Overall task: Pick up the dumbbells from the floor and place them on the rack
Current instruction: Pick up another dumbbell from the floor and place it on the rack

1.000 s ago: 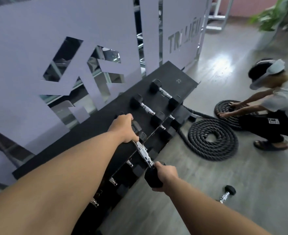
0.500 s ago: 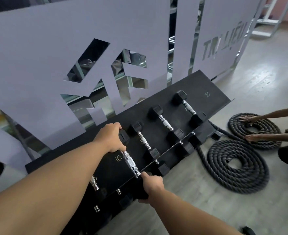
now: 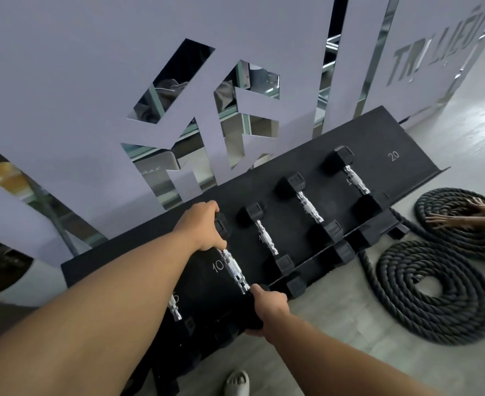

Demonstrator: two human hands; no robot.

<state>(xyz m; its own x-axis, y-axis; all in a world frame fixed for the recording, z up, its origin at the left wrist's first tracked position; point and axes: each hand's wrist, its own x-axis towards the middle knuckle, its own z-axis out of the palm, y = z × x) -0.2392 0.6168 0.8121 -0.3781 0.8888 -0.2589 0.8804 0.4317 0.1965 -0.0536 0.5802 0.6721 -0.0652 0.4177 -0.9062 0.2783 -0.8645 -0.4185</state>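
Observation:
A black-headed dumbbell with a chrome handle (image 3: 235, 271) lies across the sloped top shelf of the black rack (image 3: 407, 164), beside the painted number 10. My left hand (image 3: 202, 225) grips its far head and my right hand (image 3: 269, 305) grips its near head at the shelf's front lip. To the right, three more dumbbells (image 3: 267, 237) (image 3: 309, 207) (image 3: 355, 178) rest in a row on the same shelf. A smaller one (image 3: 174, 308) shows partly under my left forearm.
A lower shelf holds more dumbbell heads (image 3: 341, 251). Two coils of thick black rope (image 3: 435, 292) lie on the grey floor at the right, with another person's hands (image 3: 464, 215) on the far coil. A grey cut-out panel (image 3: 92, 95) stands behind the rack. My white shoe (image 3: 237, 382) is below.
The dumbbell in both hands has come down from above the shelf edge onto the top shelf by the 10 mark. My view swung left, so the floor dumbbell left the frame.

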